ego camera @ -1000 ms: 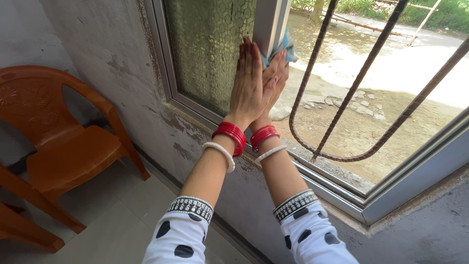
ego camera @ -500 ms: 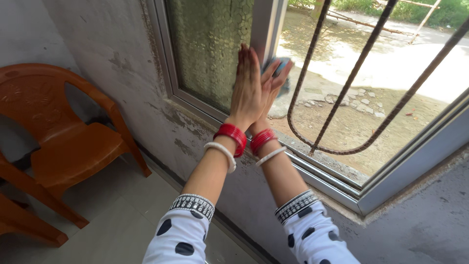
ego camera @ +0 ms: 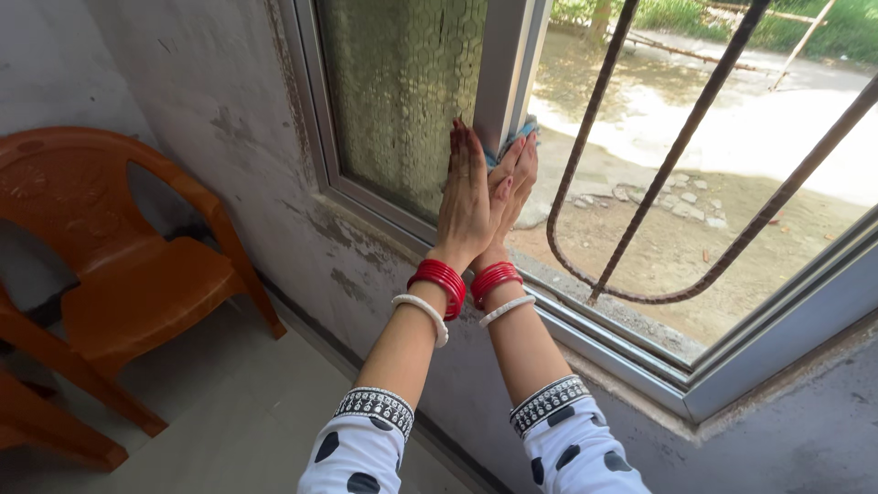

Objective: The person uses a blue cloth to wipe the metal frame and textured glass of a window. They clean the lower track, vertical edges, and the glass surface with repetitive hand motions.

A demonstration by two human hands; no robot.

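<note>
A blue cleaning cloth (ego camera: 514,137) is pressed against the vertical aluminium sash frame (ego camera: 501,69) of the sliding window, just past the fingertips of the right hand (ego camera: 510,187), whose fingers are kept flat and extended over it. The left hand (ego camera: 465,197) is laid open, palm against the patterned frosted glass pane (ego camera: 402,82) (its edge touching the right hand). Compared with half a second ago, both hands are seen slightly lower on the frame, and more of the cloth is hidden. Both forearms are raised side by side, wrists ringed with red bangles (ego camera: 439,279). A curved iron window grille (ego camera: 640,210) stands beyond; an orange plastic chair (ego camera: 119,274) is placed to the left.
</note>
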